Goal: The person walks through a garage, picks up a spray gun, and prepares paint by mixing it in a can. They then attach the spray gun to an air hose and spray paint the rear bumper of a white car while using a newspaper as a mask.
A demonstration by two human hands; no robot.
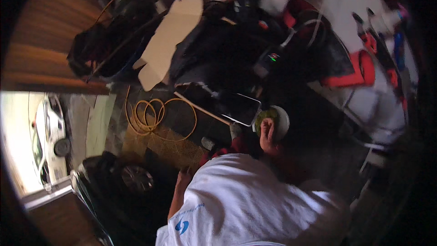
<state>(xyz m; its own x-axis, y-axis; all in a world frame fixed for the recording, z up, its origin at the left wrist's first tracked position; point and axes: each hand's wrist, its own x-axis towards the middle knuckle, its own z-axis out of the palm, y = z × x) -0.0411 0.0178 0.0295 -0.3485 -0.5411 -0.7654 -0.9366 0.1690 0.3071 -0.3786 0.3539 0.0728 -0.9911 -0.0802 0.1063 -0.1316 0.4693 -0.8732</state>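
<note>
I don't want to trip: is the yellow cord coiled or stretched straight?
Loosely coiled: the yellow cord lies in several overlapping round loops.

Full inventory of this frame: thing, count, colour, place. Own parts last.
Flat cardboard sheet: 1, tan, upper left of centre
Coiled hose or cable: 1, yellow-orange, floor, left of centre
Patterned floor mat: 1, brown, below the coil
Thin straight stick: 1, light brown, right of the coil
Car: 1, white, outside, far left
Spoked wheel: 1, grey, lower left
Small indicator light: 1, green, upper right of centre
Angular object: 1, red, right
Round tub: 1, white, right of centre
Rough lump: 1, green, at the tub
Dark clutter: uncountable, black, top centre
Short-sleeved shirt: 1, white, bottom
Hands: 2, bare; right at the lump, left low, partly hidden
</note>
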